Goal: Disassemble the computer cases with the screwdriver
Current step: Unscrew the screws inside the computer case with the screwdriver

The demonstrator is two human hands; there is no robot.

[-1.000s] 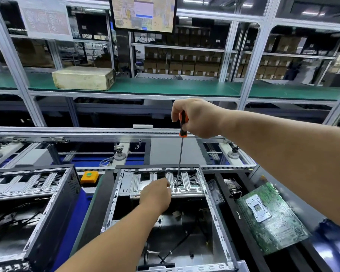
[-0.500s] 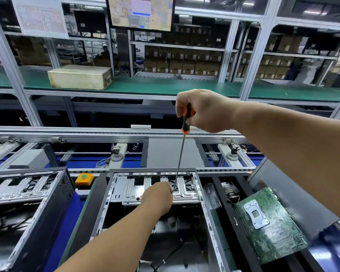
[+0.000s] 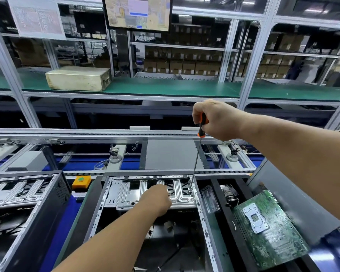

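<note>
Computer case (image 3: 202, 216): open case in the middle, right below my view; I take it as landmark for all other places.
Drive bracket (image 3: 126, 195): silver metal plate across the far end of the case, inside its frame.
Screwdriver (image 3: 197, 154): orange and black handle high above the far right corner of the case, thin shaft going down, a little tilted; the tip is at a small screw tab at the right end of the bracket.
Right hand (image 3: 217, 119): above the far side of the case, fingers curled closed around the screwdriver handle.
Left hand (image 3: 156, 199): on the bracket, near its middle, left of the screwdriver tip; the back of the hand faces me, so I cannot tell if the fingers hold something.
Second case (image 3: 33, 209): left of the landmark case, also open on top.
Motherboard (image 3: 269, 230): green board lying right of the case, on a dark tray.
Orange button box (image 3: 81, 181): just beyond the far left corner of the case.
Beige box (image 3: 78, 78): on the green shelf, far behind the case, to the left.
</note>
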